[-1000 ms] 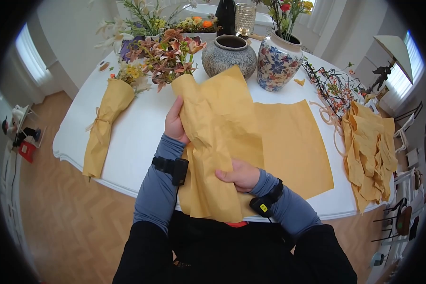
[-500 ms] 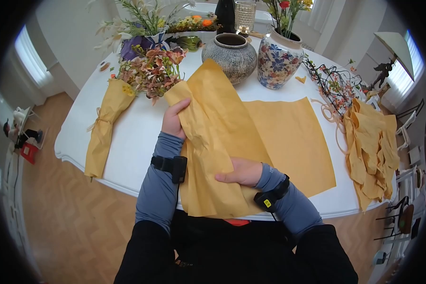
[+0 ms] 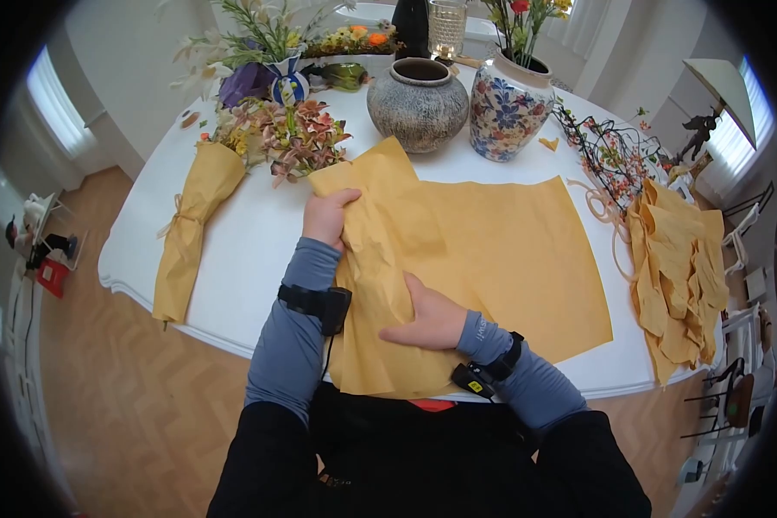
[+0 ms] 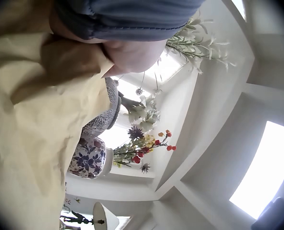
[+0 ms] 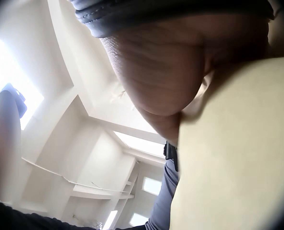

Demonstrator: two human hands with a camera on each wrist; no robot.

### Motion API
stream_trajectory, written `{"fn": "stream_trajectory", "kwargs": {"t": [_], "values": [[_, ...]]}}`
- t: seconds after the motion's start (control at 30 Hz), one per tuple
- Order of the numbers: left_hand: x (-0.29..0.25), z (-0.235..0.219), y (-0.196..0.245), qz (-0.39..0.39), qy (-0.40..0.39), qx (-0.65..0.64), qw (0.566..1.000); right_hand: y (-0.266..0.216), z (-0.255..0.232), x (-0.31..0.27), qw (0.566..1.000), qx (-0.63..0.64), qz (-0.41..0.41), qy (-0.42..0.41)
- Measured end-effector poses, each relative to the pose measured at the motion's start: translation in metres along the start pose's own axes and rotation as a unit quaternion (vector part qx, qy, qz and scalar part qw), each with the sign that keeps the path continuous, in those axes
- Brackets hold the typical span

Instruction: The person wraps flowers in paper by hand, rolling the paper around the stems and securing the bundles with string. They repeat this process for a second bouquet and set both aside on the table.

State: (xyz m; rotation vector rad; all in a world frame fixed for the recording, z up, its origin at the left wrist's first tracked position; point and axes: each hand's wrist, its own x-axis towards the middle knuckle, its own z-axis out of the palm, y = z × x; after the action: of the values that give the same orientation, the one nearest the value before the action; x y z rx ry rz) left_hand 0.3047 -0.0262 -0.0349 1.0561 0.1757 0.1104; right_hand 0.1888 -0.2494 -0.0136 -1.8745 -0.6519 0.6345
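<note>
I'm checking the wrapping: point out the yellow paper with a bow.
The narrow wrapped cone on the left, a bow tied at its middle; the held sheet and the crumpled pile on the right show none.

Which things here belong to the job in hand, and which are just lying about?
Likely the job: tan wrapping paper, pinkish flowers near its upper end, tied paper-wrapped bouquet.
Likely just lying about: round grey vase, floral-patterned vase, berry branches.
</note>
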Motion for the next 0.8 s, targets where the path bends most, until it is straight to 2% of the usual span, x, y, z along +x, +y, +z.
{"fn": "stream_trajectory", "kwargs": {"t": [0.03,0.1,0.13,0.23,0.33,0.4,0.43,0.5,0.6,0.73,0.8], "values": [[0.000,0.000,0.001,-0.001,0.000,0.000,1.000,0.001,-0.002,0.000,1.000,0.001,0.000,0.000],[0.003,-0.003,0.004,0.010,0.005,0.013,1.000,0.006,-0.007,0.001,0.997,0.027,-0.014,-0.067],[0.004,-0.006,0.005,0.010,0.006,0.013,1.000,0.012,-0.009,0.001,0.997,0.028,-0.013,-0.068],[0.011,-0.016,0.007,-0.005,0.013,0.000,1.000,0.021,-0.014,0.002,0.994,-0.016,-0.016,-0.104],[0.016,-0.023,0.005,-0.031,0.013,-0.021,0.999,0.016,-0.018,0.001,0.991,-0.015,0.027,-0.132],[0.018,-0.021,0.001,-0.035,0.015,-0.067,0.997,0.016,-0.023,0.004,0.981,-0.052,0.052,-0.180],[0.018,-0.021,0.000,-0.034,0.014,-0.067,0.997,0.015,-0.022,0.003,0.981,-0.053,0.051,-0.179],[0.011,-0.014,0.001,-0.040,-0.014,-0.094,0.995,0.002,-0.015,-0.001,0.992,0.104,0.017,-0.069],[0.003,-0.002,-0.002,-0.042,-0.020,-0.073,0.996,-0.005,-0.006,0.002,0.985,0.165,-0.022,-0.036],[0.001,-0.003,0.003,-0.057,-0.037,-0.045,0.997,0.016,-0.001,0.010,0.989,0.138,-0.027,-0.038],[0.006,-0.008,0.005,-0.073,-0.036,-0.069,0.994,0.011,-0.007,0.007,0.986,0.146,-0.028,-0.070]]}}
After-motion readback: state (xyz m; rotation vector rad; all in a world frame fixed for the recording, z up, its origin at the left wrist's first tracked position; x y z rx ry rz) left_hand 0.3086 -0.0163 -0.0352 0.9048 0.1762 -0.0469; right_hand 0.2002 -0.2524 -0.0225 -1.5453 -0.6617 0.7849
